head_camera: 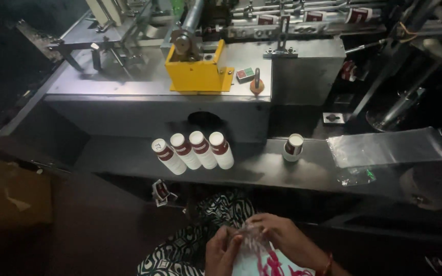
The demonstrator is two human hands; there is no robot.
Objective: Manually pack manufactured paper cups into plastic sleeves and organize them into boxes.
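My left hand (222,251) and my right hand (281,236) meet low in the view over my lap, both pinching the top of a clear plastic bag (256,244). The bag wraps a stack of white paper cups with red print (269,263). On the grey shelf (129,158) above lie four stacks of white and maroon paper cups (193,150) side by side, tilted to the left. A single short cup stack (293,147) stands upright to their right.
A pile of clear plastic bags (387,147) lies on the shelf's right. A grey metal machine (154,76) with a yellow bracket (198,69) fills the back. A flattened cup (160,192) hangs under the shelf. A brown box (11,194) sits left.
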